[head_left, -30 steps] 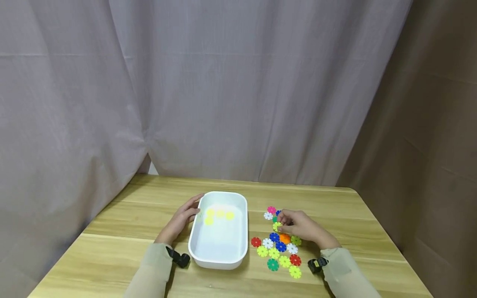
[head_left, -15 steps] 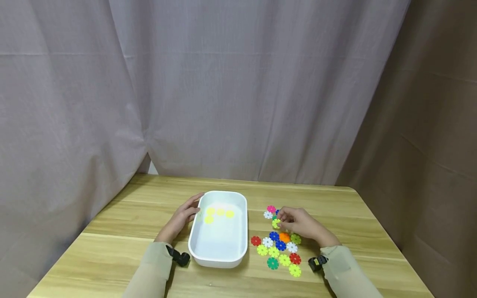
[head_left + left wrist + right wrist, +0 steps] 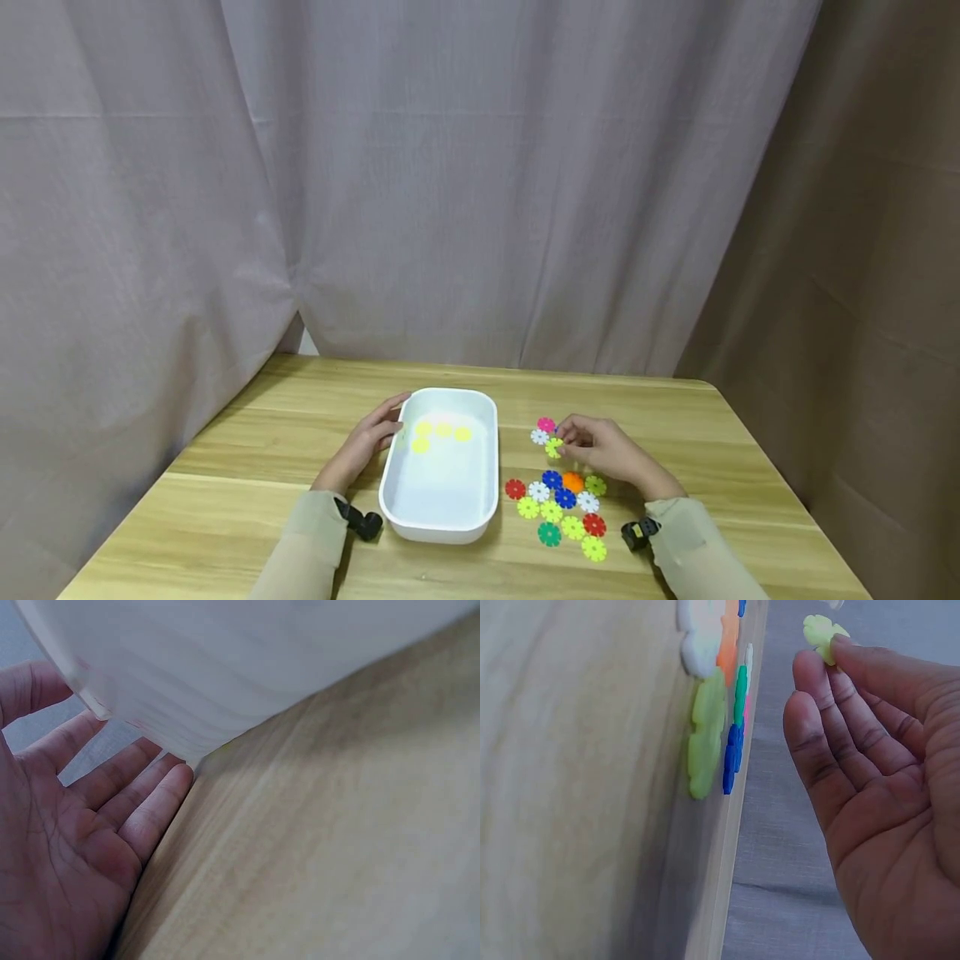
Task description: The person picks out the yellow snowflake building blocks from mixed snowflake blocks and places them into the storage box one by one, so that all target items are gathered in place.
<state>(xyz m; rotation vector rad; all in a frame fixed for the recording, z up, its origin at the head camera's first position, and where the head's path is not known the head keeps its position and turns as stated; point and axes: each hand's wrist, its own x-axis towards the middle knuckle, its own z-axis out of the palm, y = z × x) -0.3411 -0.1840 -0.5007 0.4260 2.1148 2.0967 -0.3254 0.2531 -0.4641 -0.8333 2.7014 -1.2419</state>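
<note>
My left hand (image 3: 366, 442) rests against the left side of a white plastic tray (image 3: 438, 531); the left wrist view shows its fingers (image 3: 154, 814) fairly straight, touching the tray's side. Several yellow snowflake discs (image 3: 443, 430) lie inside the tray toward its far end. To the right of the tray, my right hand (image 3: 603, 446) pinches a yellow-green snowflake disc (image 3: 820, 633) between thumb and fingers, raised off the table. Under and near that hand lie a pink disc (image 3: 546, 425), a white disc (image 3: 539, 437) and partly hidden blue and green discs (image 3: 740, 696).
Nearer on the wooden table (image 3: 247, 467) is a loose group of discs: red (image 3: 515, 489), orange (image 3: 573, 482), dark green (image 3: 550, 534), plus several blue, white and yellow-green ones. Grey curtains (image 3: 420, 208) hang behind the table and at both sides.
The yellow-green disc in my right hand has risen slightly and shifted a little to the left. My left hand and the tray stay where they were.
</note>
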